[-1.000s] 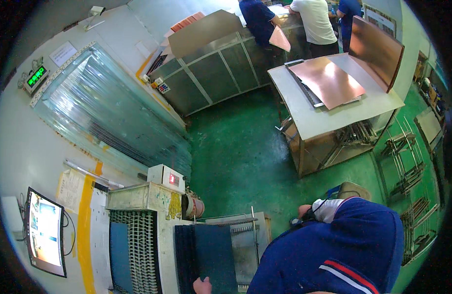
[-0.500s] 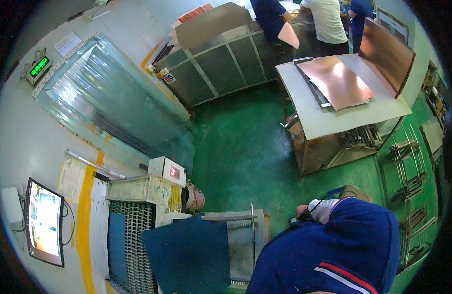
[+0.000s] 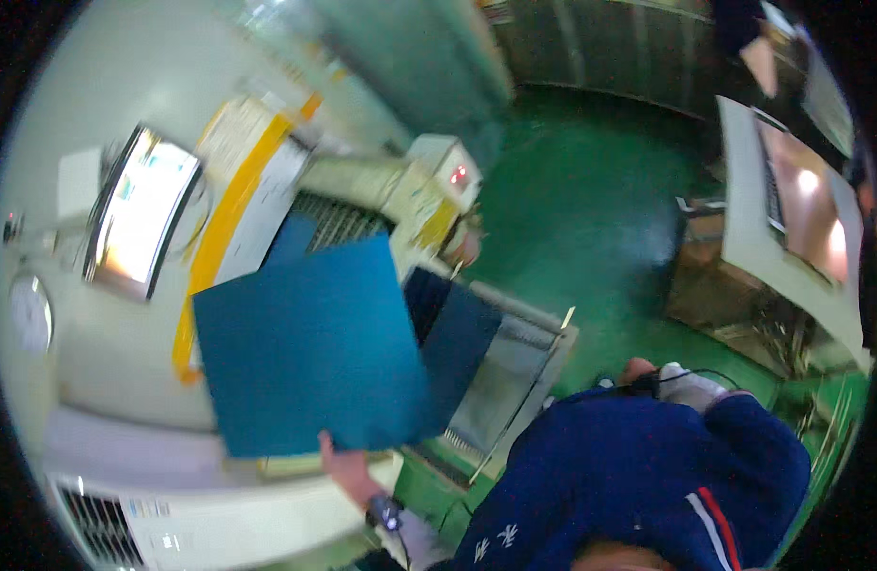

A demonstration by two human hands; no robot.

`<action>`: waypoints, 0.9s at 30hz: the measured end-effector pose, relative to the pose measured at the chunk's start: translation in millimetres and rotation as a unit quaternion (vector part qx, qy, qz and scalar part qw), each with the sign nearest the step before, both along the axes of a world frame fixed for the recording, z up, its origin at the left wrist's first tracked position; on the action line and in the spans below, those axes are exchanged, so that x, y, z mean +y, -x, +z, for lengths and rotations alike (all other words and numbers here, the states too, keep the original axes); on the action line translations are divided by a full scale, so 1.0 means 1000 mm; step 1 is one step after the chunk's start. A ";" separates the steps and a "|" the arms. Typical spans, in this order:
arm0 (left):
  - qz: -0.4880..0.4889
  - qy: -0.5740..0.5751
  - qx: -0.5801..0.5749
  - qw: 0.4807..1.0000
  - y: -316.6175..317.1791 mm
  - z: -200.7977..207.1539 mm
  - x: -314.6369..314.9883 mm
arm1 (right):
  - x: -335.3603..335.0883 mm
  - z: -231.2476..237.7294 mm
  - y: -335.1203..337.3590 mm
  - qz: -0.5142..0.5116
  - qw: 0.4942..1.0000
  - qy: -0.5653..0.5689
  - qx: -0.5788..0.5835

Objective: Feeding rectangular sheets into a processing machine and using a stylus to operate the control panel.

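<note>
My left hand (image 3: pixel 341 463), with a watch on the wrist, grips the lower edge of a large dark blue sheet (image 3: pixel 310 347) and holds it up over a grey machine bed (image 3: pixel 500 381). A second dark blue sheet (image 3: pixel 453 338) lies behind it on the machine. My right hand (image 3: pixel 641 369) shows only partly at the end of my blue sleeve (image 3: pixel 667 466), beside a white cuff and a thin black cable. Whether its fingers hold anything cannot be made out.
A lit monitor (image 3: pixel 139 209) hangs at the left next to a yellow-striped machine panel (image 3: pixel 220 228). A small box with a red light (image 3: pixel 448 171) sits on the machine. At right, a white table (image 3: pixel 748 219) carries copper sheets (image 3: pixel 805 205). The floor (image 3: pixel 591 209) is green.
The view has swung left and down toward the machine. The blue sheet has risen from the machine bed and now fills the middle, held by my left hand.
</note>
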State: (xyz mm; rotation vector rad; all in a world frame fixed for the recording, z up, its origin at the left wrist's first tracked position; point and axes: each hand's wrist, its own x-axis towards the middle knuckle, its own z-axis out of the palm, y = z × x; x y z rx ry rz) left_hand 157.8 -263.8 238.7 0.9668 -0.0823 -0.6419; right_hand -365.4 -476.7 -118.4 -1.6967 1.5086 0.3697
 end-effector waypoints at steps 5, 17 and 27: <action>-0.012 0.076 0.032 0.996 0.008 -0.045 -0.010 | -0.014 -0.078 0.027 0.381 0.919 0.098 -0.035; 0.011 0.130 0.140 0.982 -0.035 -0.098 -0.071 | -0.010 -0.038 0.012 0.134 0.987 0.032 0.078; -0.066 0.142 0.162 0.974 -0.064 -0.099 -0.147 | 0.008 -0.046 0.028 0.105 0.991 0.042 0.075</action>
